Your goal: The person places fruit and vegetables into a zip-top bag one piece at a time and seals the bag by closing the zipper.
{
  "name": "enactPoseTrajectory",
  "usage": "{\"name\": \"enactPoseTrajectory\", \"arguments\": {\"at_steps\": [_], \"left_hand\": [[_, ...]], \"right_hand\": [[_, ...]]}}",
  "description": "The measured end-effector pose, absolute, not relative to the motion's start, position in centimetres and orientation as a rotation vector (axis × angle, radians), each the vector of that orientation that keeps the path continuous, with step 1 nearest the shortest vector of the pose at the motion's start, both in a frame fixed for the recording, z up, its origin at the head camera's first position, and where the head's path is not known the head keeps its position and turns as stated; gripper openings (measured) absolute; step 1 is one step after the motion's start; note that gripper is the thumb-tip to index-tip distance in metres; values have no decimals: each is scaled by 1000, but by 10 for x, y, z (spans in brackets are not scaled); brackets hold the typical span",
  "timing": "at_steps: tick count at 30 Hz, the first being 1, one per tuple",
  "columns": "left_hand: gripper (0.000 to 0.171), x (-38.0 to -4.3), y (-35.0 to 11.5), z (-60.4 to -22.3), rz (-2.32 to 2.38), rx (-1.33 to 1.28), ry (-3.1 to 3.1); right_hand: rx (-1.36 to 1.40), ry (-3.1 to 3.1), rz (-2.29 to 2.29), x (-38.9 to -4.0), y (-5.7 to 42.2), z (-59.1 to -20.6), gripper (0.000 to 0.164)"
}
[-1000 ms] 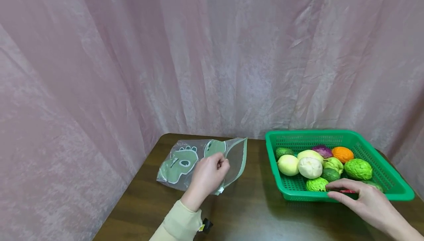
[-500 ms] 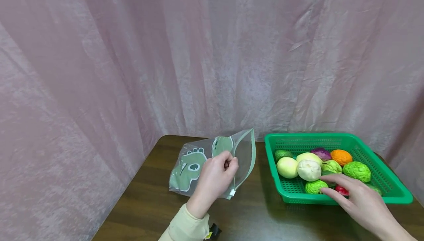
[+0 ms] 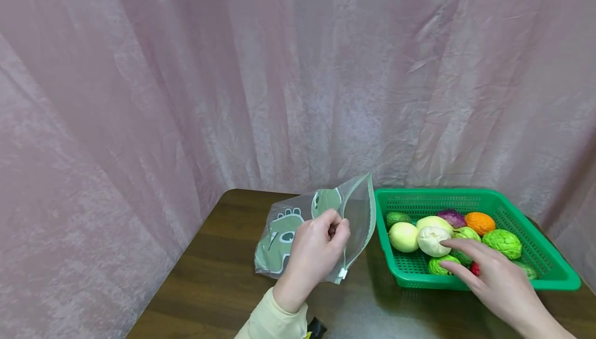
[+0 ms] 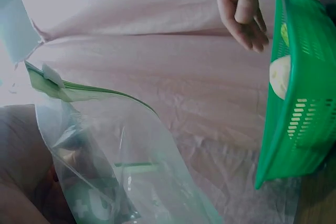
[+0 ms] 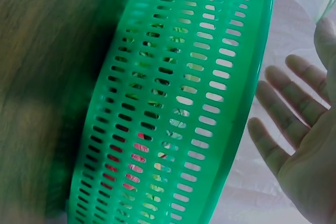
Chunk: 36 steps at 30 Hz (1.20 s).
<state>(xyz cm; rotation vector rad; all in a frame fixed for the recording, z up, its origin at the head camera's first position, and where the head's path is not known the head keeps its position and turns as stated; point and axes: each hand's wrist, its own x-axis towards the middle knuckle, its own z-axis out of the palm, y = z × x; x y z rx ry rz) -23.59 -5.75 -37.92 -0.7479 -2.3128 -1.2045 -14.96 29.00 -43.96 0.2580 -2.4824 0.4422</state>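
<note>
My left hand [image 3: 318, 246] pinches a clear slider zip bag [image 3: 279, 240] with a green cartoon print by the upper layer near its mouth. The mouth gapes toward the right, and the white slider [image 3: 343, 273] sits at its near corner. In the left wrist view the bag [image 4: 136, 145] spreads across the foreground. My right hand [image 3: 498, 282] reaches over the front of a green plastic basket [image 3: 437, 192], fingers parted and holding nothing. Its fingertips overlap a whitish round vegetable [image 3: 433, 241] in the head view. The right wrist view shows those fingers [image 5: 283, 114] spread above the rim.
In the basket lie a pale round fruit [image 3: 403, 237], an orange fruit [image 3: 480, 223], a purple vegetable [image 3: 450, 218], a crinkled green one [image 3: 503, 244] and several others. A brown wooden table [image 3: 200, 266] carries everything. Pink curtains [image 3: 298, 80] hang behind.
My left hand has drawn the bag to the right, close to the basket, and its mouth stands higher. My right hand has shifted left over the basket toward the whitish vegetable.
</note>
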Motion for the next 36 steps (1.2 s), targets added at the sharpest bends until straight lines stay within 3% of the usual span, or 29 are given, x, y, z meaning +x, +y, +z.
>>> {"name": "enactPoseTrajectory", "arguments": {"at_steps": [16,28,36], "left_hand": [[32,-228,-49,-372,-1239,-764,-2277],[33,-234,-48,-377,-1211,-736,-2277],[33,-239,-46,-378,-1198,-717,-2270]], "right_hand": [[180,-2559,421,-164,279,-446,57],[135,-2708,373,-182,281,-440,74],[122,-2830,341,-196,287,-434,75]]}}
